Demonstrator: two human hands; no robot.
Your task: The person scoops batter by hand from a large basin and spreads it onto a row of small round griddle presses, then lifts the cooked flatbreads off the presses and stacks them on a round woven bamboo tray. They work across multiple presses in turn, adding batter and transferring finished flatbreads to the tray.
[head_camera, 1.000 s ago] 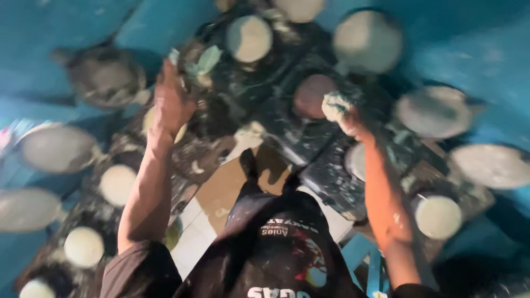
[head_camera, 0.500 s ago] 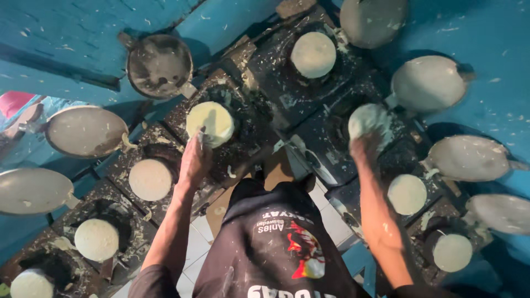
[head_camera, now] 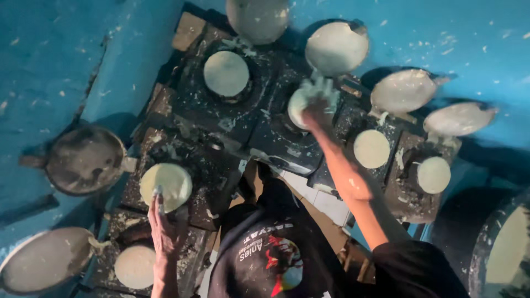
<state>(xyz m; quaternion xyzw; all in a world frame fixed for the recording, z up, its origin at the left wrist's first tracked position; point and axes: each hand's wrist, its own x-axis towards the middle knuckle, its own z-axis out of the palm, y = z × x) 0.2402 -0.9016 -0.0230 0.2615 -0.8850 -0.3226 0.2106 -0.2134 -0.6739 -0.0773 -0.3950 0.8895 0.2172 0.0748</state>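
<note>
Both hands have shifted: left hand (head_camera: 165, 229) now lies flat, fingers spread, fingertips on a pale disc (head_camera: 165, 185); right hand (head_camera: 313, 107) grips a white disc (head_camera: 298, 107), batter-caked, ahead of it.

— Where is the camera sitting?
— It's riding on the person's head, looking steeply down over the chest, close above the dark moulds (head_camera: 232, 118) and blue wall (head_camera: 66, 60). Only one view.

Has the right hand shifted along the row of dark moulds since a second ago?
Cannot tell: the head camera swung between pictures. The right hand now rests on a pale disc on a dark mould.
</note>
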